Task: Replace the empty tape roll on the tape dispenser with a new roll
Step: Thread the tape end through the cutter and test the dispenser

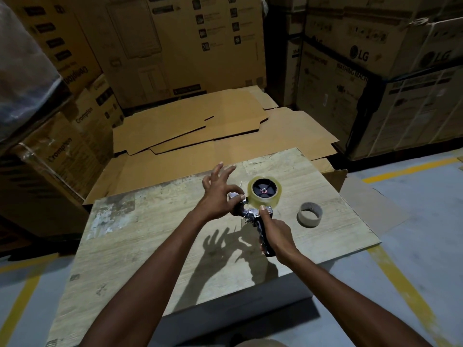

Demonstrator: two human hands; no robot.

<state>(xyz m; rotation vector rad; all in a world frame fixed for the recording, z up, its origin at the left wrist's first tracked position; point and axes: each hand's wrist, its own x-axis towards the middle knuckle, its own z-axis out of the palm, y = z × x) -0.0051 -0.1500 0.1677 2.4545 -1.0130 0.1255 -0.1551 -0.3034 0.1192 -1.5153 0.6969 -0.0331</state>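
Clear tape roll (273, 201) sits on the hub of the tape dispenser (255, 213), held just above the worktop (150, 234). The right hand (278, 234) grips the handle, thumb on the metal frame. The left hand (218, 196) pinches the dispenser's front end, its other fingers spread. The empty core (309, 222) lies nearby. The film is probably thin and sticky and creases easily, so it is best taken by its free edge.

The top right carton (355, 38) carries the LG logo, and a fainter LG shows on the far right carton (436, 46); the lower right carton (333, 101) reads "WASHING MACH", cut off at its edge. The two left cartons (82, 126) each bear the name "Crompton"; the small print on the tall middle carton (175, 46) is too blurred to read.
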